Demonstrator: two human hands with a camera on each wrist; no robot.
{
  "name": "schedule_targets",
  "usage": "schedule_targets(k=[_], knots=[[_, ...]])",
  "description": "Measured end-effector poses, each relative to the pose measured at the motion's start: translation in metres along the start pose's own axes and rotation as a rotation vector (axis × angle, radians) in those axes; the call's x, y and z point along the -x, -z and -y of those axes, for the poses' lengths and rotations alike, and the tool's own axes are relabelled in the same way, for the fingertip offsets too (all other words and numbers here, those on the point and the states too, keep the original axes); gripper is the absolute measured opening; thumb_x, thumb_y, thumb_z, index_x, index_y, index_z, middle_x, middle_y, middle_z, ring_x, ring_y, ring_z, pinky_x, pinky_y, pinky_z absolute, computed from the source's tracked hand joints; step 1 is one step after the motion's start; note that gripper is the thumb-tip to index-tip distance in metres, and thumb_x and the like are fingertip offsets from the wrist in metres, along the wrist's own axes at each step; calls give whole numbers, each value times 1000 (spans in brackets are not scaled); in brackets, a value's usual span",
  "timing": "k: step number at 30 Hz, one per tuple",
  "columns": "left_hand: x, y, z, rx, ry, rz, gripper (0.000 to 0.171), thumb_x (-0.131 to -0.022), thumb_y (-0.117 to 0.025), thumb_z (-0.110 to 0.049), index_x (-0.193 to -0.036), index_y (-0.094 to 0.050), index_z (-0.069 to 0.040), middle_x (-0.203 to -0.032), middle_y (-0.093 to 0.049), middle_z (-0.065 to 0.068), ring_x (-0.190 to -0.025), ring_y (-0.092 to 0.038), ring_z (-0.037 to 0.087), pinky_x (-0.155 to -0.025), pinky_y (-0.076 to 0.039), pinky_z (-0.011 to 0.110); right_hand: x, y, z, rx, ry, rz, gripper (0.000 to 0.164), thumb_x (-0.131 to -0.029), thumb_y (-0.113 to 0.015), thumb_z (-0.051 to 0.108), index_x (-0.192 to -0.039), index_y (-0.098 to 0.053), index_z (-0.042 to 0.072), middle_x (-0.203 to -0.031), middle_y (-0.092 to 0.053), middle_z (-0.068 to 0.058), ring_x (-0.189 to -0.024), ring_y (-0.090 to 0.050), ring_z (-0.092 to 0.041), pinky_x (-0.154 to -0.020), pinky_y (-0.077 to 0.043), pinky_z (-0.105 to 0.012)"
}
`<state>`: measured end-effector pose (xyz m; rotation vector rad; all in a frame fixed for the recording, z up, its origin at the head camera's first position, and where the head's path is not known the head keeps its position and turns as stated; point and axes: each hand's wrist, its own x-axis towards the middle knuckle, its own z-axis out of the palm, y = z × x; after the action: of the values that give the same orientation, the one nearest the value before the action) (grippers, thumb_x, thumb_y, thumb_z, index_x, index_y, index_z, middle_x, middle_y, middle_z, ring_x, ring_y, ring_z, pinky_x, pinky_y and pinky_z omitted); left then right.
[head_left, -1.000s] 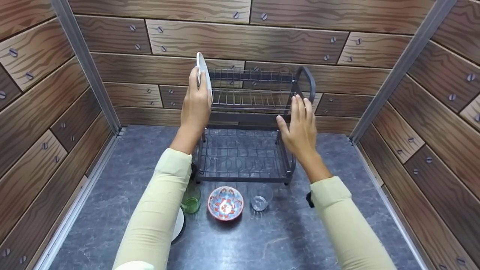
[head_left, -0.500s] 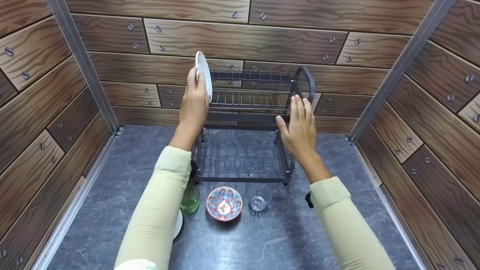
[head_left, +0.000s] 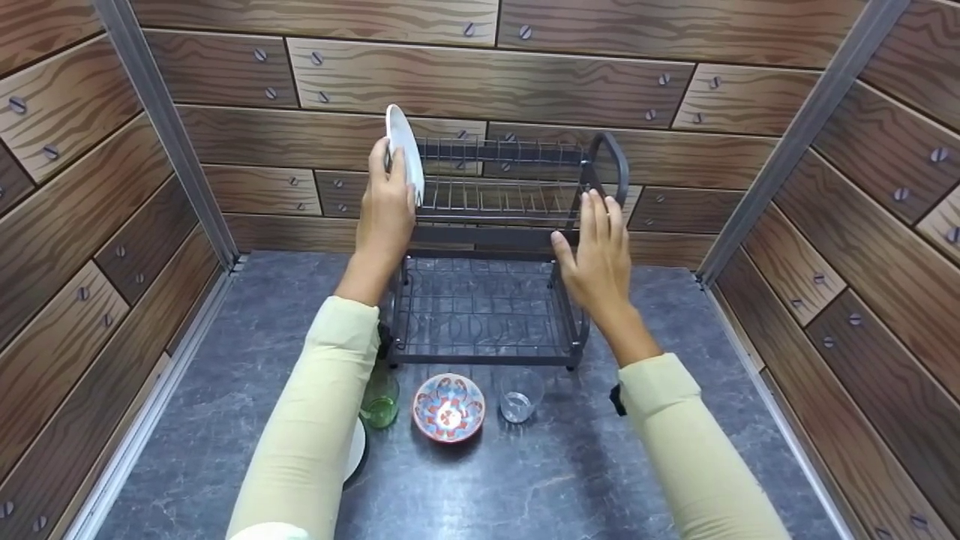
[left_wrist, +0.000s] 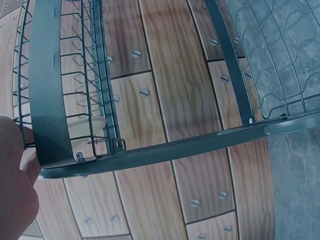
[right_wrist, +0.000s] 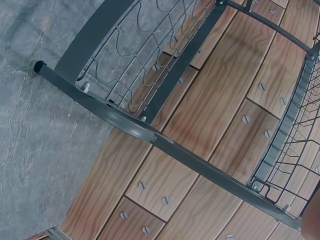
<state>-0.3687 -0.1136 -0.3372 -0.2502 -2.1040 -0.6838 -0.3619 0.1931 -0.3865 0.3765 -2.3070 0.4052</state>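
In the head view my left hand (head_left: 386, 202) holds a white plate (head_left: 405, 154) on edge at the left end of the upper tier of a black two-tier dish rack (head_left: 487, 236). The plate leans a little to the left. Through the wires in the left wrist view a slice of the plate (left_wrist: 85, 127) shows, with the hand at the left edge. My right hand (head_left: 600, 251), fingers straight, is at the right side of the rack, by its curved end frame. Only a bit of that hand shows in the right wrist view.
Before the rack stand a green glass (head_left: 381, 409), a red and blue patterned bowl (head_left: 449, 409) and a clear glass (head_left: 519, 401). Another white plate (head_left: 355, 450), with a dark edge beside it, is partly hidden by the left sleeve. Wood-patterned walls enclose the grey surface.
The top of the held plate has tipped slightly to the left, and my left hand has shifted a little with it. My right hand stays by the rack's right side.
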Motion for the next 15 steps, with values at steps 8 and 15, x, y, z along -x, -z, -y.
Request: schedule_targets(k=[8,15], knots=[[5,8,-3,25,-6,-23,48,-92,-61,-7,-136,-48,2,-141,-38,18,-105,-57,30,-91,-51,36,0,1,1,18,0,14,71,-98,-38,51,-152,-21,7,-157,-22,-8,-143,-15,-31,-118,-12,-44],[15,21,-7,39,-44,-51,49,-93,-62,-14,-137,-47,3,-138,-41,19,-112,-53,29,-99,-45,35,0,0,1,23,2,3,71,-98,-37,51,-151,-22,6,-157,-23,-8,-144,-14,-29,-118,-12,-43]])
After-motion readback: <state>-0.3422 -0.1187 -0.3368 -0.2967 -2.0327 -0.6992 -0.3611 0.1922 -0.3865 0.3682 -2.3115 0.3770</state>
